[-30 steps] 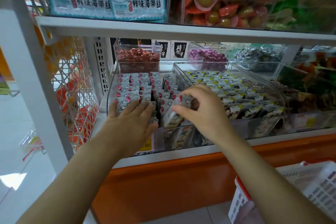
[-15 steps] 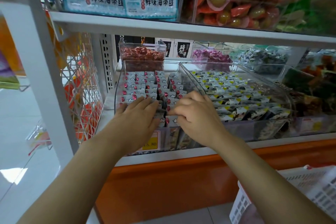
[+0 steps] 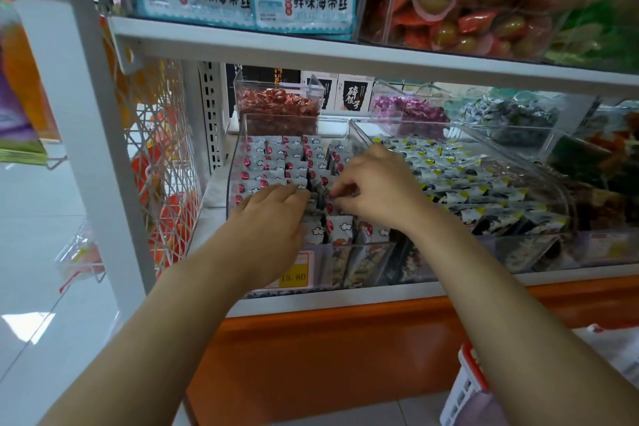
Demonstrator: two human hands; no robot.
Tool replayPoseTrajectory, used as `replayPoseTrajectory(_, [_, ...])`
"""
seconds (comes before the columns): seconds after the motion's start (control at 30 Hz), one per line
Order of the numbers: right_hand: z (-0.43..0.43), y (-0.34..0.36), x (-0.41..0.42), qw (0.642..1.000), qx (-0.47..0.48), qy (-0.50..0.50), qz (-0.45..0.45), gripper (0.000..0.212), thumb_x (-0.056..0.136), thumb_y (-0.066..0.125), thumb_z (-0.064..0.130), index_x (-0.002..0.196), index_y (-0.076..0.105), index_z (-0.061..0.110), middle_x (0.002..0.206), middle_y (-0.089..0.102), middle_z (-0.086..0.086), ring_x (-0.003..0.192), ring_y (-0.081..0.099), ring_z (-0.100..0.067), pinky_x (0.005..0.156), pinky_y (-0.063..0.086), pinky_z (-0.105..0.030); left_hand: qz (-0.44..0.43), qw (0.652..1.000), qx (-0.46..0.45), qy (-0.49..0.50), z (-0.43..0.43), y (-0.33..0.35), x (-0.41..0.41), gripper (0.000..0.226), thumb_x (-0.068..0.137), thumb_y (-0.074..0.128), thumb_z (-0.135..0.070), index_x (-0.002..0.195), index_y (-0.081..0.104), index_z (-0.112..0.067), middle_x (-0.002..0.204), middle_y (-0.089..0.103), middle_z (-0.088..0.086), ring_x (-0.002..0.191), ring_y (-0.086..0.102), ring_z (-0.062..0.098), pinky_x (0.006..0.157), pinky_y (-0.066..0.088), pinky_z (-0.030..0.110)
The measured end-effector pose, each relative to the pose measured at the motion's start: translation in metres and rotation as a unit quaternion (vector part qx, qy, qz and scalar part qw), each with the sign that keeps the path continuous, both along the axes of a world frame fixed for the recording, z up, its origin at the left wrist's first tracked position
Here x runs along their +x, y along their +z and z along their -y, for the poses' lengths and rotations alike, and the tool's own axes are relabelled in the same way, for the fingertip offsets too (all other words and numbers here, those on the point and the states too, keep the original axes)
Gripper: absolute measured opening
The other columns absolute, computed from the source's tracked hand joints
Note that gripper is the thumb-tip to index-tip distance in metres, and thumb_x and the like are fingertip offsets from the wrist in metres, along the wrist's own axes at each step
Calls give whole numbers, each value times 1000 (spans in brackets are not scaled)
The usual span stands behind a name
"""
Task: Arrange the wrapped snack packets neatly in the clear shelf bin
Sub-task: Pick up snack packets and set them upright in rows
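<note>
You are working with both hands inside the clear bin, which is sitting at the left end of the shelf and reaching up to its front edge. The snack packets, grey-white with red spots and small clouds, are standing in tight rows that are filling the bin from back wall to front wall.

Your left hand is lying flat on the front-left rows, fingers straight and together, pressing down on the packet tops. Your right hand is reaching in just beside it with fingers curled, pinching 1 packet between thumb and fingertips near the middle of the bin. The 2 hands are nearly touching at the fingertips.

A second bin is standing against the right side of the first, carrying packets with yellow marks. Behind them, toward the back edge of the shelf, 2 smaller boxes are holding red sweets and purple sweets. A yellow price tag is showing at the front edge, partly under your left wrist. A white basket with a red rim is sitting low at the right, below the shelf.
</note>
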State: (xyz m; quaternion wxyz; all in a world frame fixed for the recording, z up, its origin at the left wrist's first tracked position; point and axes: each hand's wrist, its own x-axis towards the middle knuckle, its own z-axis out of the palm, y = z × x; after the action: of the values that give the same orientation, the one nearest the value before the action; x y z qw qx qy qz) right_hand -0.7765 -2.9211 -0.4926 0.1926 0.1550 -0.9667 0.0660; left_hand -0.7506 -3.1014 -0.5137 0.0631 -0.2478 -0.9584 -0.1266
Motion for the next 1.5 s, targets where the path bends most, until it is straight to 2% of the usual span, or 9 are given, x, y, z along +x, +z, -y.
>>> replayPoseTrajectory(0.17, [-1,4,1,999,18,32,37,9,81,69,32,85,69,24,84,53,13,93,34,-10,78,26,-29,-1,999,36,1,-4,3,-1,50,97,36,-24,146,24,-19,153,24,2,140,17,20,114,16,39])
replayPoseTrajectory(0.43, [-22,22,36,934,-340,73,-86,8,88,60,9,83,58,14,77,55,11,67,52,6,60,39,-5,-56,984,170,25,-10,11,1,42,96,41,-12,138,42,-13,142,43,7,128,39,23,101,32,27])
replayPoseTrajectory(0.6, [-31,6,51,843,-524,38,-116,13,92,54,8,82,57,16,73,60,2,58,57,-2,54,49,-19,-37,965,257,25,-16,17,6,35,95,49,-23,128,53,-17,116,56,-1,98,54,13,79,40,21])
replayPoseTrajectory(0.7, [-32,-1,56,778,-624,31,-68,13,94,52,7,83,59,9,75,61,-4,56,58,-7,53,51,-20,14,947,320,-10,-19,17,7,16,94,49,-25,94,61,-15,76,55,-10,60,49,0,52,39,9])
replayPoseTrajectory(0.83, [-28,-5,59,680,-731,59,6,13,92,54,5,82,62,7,75,66,-4,57,60,-7,53,51,-20,95,898,429,11,-19,18,8,19,94,49,-24,84,62,-14,72,62,4,52,50,1,45,40,10])
replayPoseTrajectory(0.97, [-26,-7,62,570,-807,108,109,7,79,60,0,82,65,4,78,73,-1,61,64,-8,58,54,-19,228,778,585,27,-17,21,8,19,95,48,-21,82,60,-13,80,65,5,72,63,14,52,49,19])
replayPoseTrajectory(1.07, [-24,-8,62,548,-812,130,151,18,66,63,0,84,66,2,73,72,-3,64,67,-11,60,55,-19,247,742,622,44,-15,22,8,23,97,45,-23,79,56,-13,82,65,11,68,63,15,51,50,20])
replayPoseTrajectory(1.27, [-17,-11,61,549,-814,125,144,14,60,65,-1,73,66,4,67,70,-8,61,69,-17,57,55,-20,179,766,609,99,-15,20,4,24,100,38,-25,89,52,-10,56,64,-5,56,61,10,53,50,28])
replayPoseTrajectory(1.5, [-13,-10,61,501,-846,114,140,6,65,64,5,66,69,4,64,69,-9,59,68,-14,55,56,-19,85,817,560,107,-16,21,9,32,99,41,-27,70,46,-12,61,50,1,47,43,9,45,39,22])
